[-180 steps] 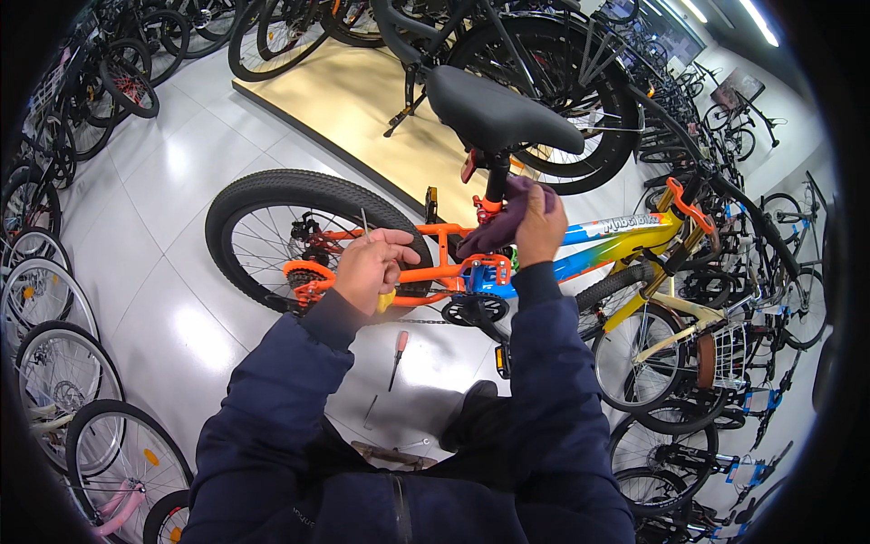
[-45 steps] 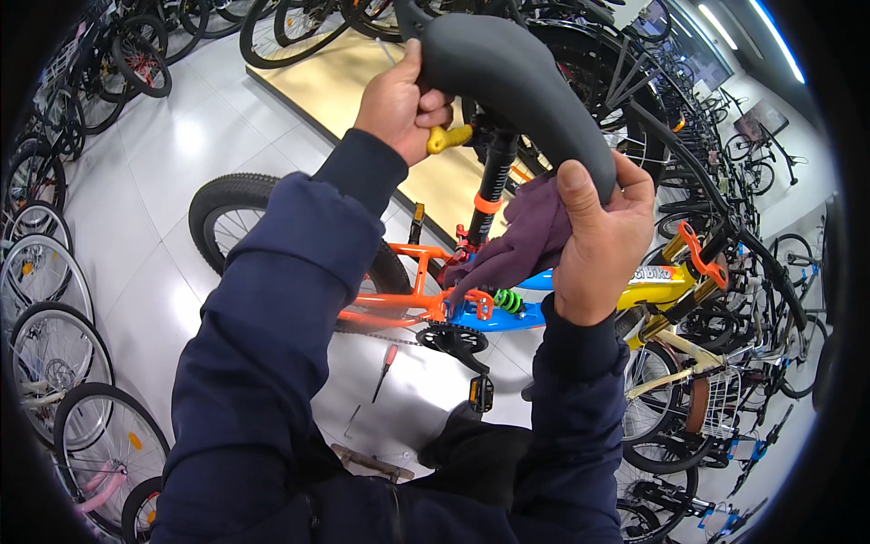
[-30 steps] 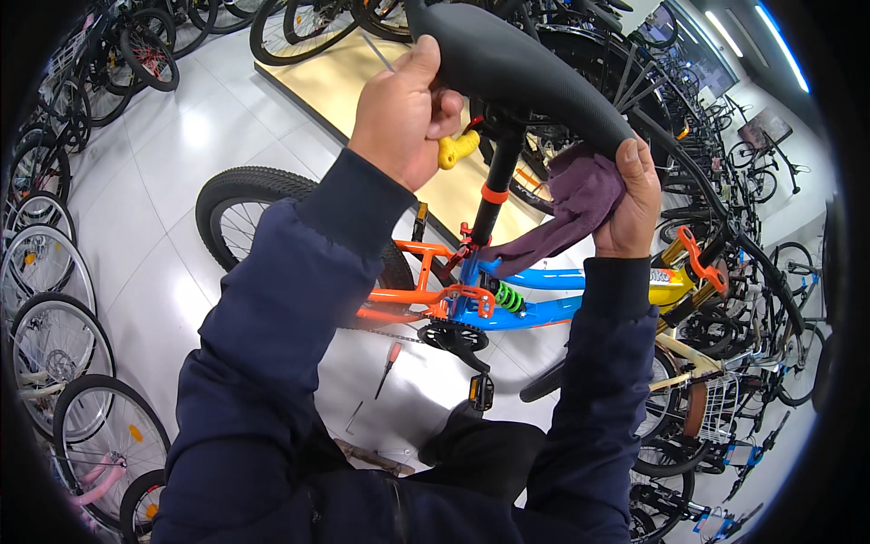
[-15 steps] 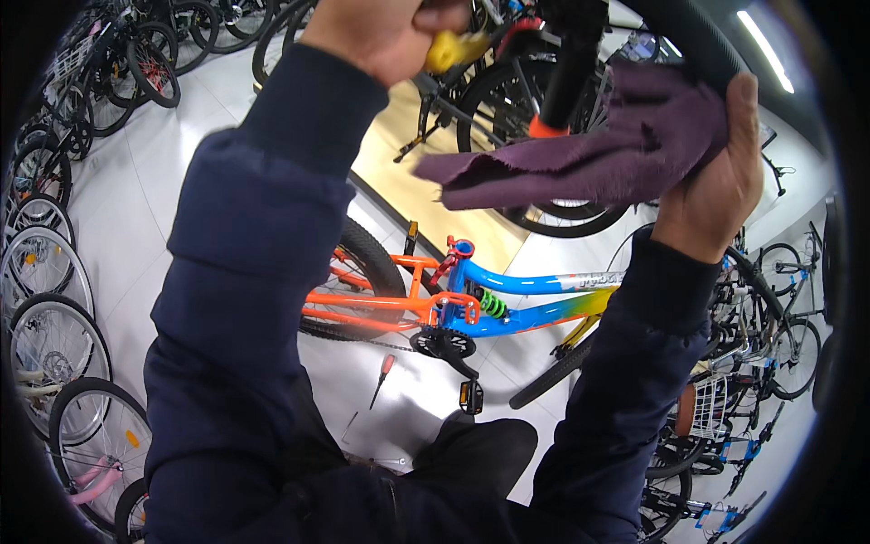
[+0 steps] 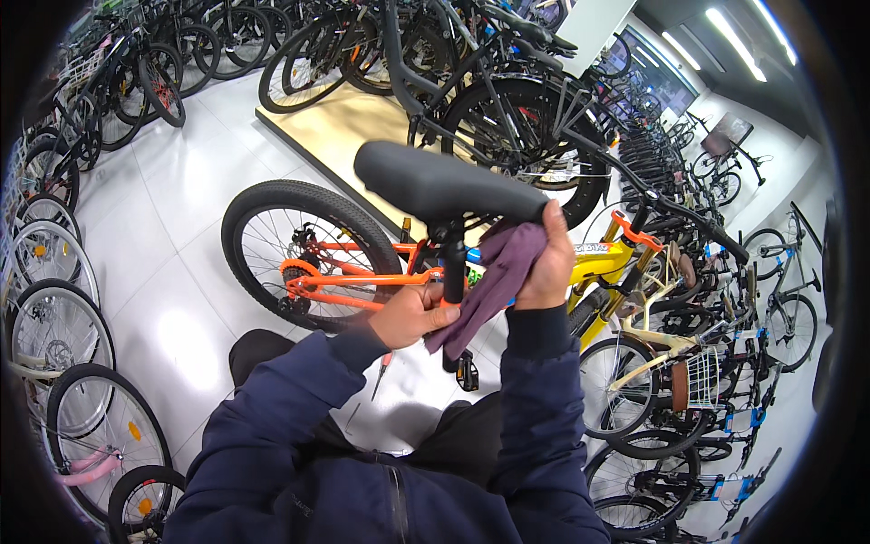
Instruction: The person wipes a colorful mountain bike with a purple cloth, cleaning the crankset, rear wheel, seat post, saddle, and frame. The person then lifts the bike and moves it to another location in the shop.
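Left hand [image 5: 412,316] and purple cloth [image 5: 497,276] partly hide the black seatpost [image 5: 452,272].

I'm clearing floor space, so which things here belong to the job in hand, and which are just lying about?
Apparently part of it:
black saddle on its post, gripped by the left hand
purple cloth in the right hand
orange and yellow bicycle

Just lying or standing about:
red-handled screwdriver on the floor, untouched
cream bicycle
black bicycle
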The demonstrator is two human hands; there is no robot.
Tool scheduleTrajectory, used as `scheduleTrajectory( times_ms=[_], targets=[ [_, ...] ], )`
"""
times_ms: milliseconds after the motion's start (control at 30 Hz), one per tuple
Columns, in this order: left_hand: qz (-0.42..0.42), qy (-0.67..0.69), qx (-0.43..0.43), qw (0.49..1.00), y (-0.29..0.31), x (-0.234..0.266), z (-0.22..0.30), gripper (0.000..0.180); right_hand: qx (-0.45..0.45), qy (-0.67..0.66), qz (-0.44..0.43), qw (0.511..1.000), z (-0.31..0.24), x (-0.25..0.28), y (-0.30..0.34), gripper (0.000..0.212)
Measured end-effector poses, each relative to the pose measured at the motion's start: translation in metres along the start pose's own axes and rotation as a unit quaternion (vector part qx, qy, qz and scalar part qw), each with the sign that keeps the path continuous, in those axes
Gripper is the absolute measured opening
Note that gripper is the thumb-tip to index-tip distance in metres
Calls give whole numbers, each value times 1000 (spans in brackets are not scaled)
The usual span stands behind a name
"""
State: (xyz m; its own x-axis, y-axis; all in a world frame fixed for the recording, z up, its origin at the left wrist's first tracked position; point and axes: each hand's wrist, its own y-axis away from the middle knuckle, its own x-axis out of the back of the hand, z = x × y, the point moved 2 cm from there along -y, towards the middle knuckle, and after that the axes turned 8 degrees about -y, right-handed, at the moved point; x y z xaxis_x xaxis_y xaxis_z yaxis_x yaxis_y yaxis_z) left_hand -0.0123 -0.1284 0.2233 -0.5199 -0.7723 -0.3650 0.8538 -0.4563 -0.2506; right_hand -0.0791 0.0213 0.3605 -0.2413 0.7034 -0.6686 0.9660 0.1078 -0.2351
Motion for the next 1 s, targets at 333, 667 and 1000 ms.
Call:
scheduleTrajectory(
  times_ms=[333, 667, 1000],
  targets=[
    [119, -125, 38, 984, -16, 50, 12, 16, 2, 9, 82, 997, 44, 39, 22, 41],
    [303, -66, -27, 950, -30, 97, 4, 19, 215, 606, -85, 761, 149, 39, 62, 33],
    [390, -178, -21, 903, -22, 119, 35, 20, -23, 254, -45, 966, 114, 92, 57, 36]
  ],
)
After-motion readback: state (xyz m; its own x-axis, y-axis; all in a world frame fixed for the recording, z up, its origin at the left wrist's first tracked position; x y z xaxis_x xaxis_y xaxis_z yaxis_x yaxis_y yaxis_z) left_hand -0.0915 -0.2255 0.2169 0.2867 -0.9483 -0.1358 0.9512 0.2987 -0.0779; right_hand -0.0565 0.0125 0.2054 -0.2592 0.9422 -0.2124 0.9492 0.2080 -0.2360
